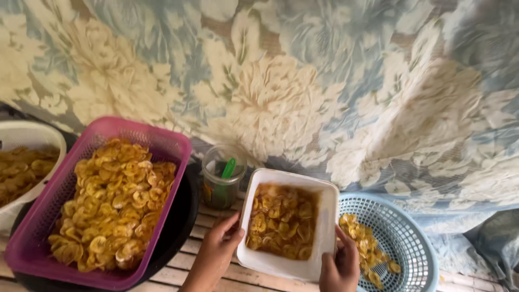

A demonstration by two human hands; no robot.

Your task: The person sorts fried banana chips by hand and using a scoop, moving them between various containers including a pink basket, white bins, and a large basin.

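My left hand (216, 254) grips the left side of a white square container (325, 227) filled with yellow fried chips. On its right side, near the lower corner, my right hand (339, 267) holds the same container. The container is tilted toward me, above a slatted wooden surface. Right of it sits a round light-blue basket (403, 238) with a small heap of chips inside. To the left, a pink rectangular basket (38, 221) is piled high with chips.
A clear jar (223, 181) with a green tool inside stands behind the container. The pink basket rests in a black pan (181, 221). At far left, a white bowl (38, 138) holds more chips. A flowered cloth (303, 81) hangs behind everything.
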